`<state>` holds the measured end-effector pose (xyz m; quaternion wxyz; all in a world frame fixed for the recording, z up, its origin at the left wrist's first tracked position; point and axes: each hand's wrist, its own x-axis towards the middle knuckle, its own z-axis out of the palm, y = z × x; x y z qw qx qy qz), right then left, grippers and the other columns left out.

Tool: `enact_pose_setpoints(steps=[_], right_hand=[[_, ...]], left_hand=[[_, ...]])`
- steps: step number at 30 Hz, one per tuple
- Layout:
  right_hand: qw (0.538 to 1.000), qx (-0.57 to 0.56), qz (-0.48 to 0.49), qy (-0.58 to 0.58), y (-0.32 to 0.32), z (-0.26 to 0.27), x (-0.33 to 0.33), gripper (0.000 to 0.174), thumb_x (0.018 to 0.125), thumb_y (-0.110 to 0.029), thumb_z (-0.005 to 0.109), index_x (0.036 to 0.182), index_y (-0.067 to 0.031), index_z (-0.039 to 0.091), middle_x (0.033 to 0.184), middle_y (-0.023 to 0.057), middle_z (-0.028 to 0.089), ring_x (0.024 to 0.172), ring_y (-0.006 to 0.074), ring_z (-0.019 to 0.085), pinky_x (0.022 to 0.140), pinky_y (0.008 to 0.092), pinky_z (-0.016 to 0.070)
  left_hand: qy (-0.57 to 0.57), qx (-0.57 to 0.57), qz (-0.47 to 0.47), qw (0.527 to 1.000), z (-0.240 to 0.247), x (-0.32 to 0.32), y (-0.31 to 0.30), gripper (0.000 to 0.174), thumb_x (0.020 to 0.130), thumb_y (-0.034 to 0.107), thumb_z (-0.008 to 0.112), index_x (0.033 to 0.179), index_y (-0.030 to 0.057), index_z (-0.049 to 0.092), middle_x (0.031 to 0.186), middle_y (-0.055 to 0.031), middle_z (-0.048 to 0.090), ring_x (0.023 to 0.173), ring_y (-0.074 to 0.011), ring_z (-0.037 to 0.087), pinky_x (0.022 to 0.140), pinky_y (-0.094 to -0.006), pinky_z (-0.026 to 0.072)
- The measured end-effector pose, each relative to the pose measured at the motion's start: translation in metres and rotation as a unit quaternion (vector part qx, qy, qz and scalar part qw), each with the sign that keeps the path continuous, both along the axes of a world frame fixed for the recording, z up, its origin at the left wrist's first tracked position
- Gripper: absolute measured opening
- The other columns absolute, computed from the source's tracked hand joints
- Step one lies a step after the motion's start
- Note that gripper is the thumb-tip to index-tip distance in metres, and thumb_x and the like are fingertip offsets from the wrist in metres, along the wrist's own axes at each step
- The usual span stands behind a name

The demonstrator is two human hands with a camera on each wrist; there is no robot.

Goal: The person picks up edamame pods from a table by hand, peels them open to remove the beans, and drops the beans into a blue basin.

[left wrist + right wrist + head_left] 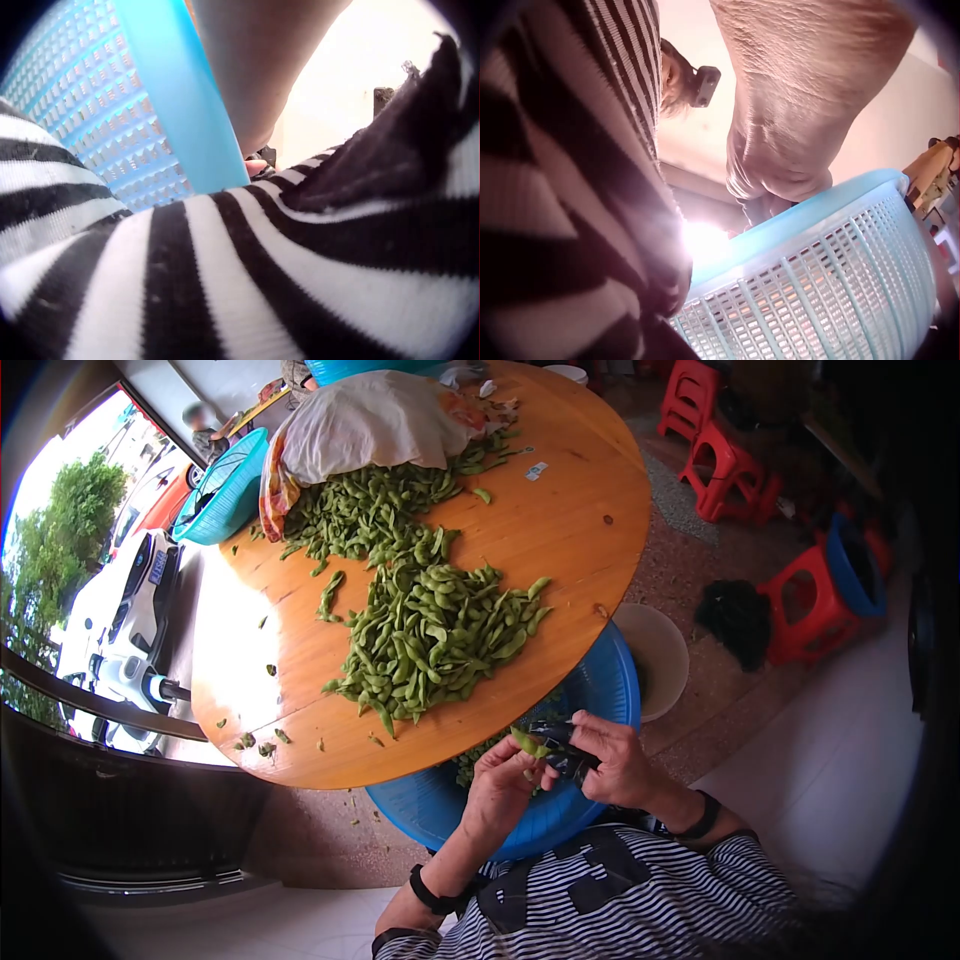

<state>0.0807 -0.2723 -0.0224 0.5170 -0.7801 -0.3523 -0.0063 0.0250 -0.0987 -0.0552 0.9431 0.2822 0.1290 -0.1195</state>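
Head view: left grip [496, 788] pinches one green soybean pod [527, 742] above the blue basket [408, 801]; right grip [614, 762] holds a black scissors-like tool [553, 732]. Advisable: steady pod, left grip clear of the tool.

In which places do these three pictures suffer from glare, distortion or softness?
Head view: curved lens distortion with black corners; glare whitens the left part of the wooden table, while the green pods remain distinct. Left wrist: background washed out to white right of the blue basket. Right wrist: a white flare beside the basket rim; the striped shirt is dark and soft.
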Motion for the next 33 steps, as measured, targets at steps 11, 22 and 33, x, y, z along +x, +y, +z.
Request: enact_pose_setpoints(steps=[11,22,33], right_hand=[[0.999,0.010,-0.013,-0.033,0.000,-0.006,0.002,0.034,0.059,0.006,0.055,0.093,0.0016,0.059,0.089,0.0179,0.055,0.077,0.0362,0.059,0.069,0.0392,0.0509],[0.918,-0.189,-0.343,-0.058,-0.096,0.003,0.051,0.029,0.069,0.011,0.048,0.096,0.0038,0.057,0.078,0.0205,0.057,0.074,0.0372,0.060,0.067,0.0396,0.0474],[0.926,-0.109,-0.361,-0.028,-0.101,-0.008,0.050,0.029,0.075,0.007,0.052,0.102,0.0030,0.061,0.075,0.0198,0.059,0.069,0.0291,0.062,0.065,0.0349,0.0477]], left_hand=[[0.027,0.016,-0.070,0.997,0.010,0.001,0.007,0.014,0.091,0.006,0.054,0.100,-0.0020,0.061,0.083,-0.0098,0.064,0.066,-0.0180,0.062,0.055,-0.0269,0.0480],[-0.255,0.857,-0.213,0.394,-0.084,0.013,0.099,0.034,0.094,0.015,0.055,0.126,0.0042,0.052,0.116,-0.0145,0.061,0.100,-0.0276,0.061,0.083,-0.0417,0.0514],[-0.253,0.768,-0.208,0.550,-0.122,0.031,0.104,0.027,0.089,0.018,0.058,0.112,0.0050,0.056,0.107,-0.0121,0.060,0.100,-0.0267,0.058,0.088,-0.0414,0.0476]])
